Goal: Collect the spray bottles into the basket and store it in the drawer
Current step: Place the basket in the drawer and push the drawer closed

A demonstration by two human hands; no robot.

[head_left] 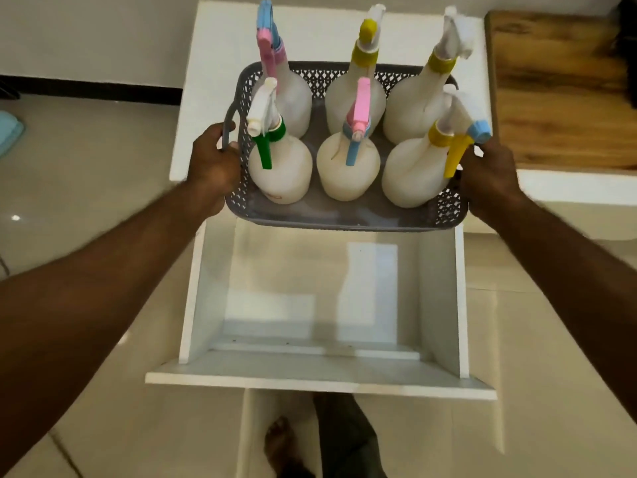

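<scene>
Gripping basket (344, 215) ends — left hand (213, 165), right hand (489, 177) — above open drawer (320, 370).

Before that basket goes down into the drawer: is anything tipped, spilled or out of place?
Nothing stands out. Six spray bottles stand upright in two rows inside the grey basket, none tipped, no spill visible. The left hand and right hand hold its two ends, roughly level, above the open white drawer, which looks empty.

Both arms are bare to the frame's edge, no sleeves, watch or rings showing on the left hand (215, 160) or right hand (489, 177). A bare foot (279, 446) shows beside a dark trouser leg (348, 439).
</scene>
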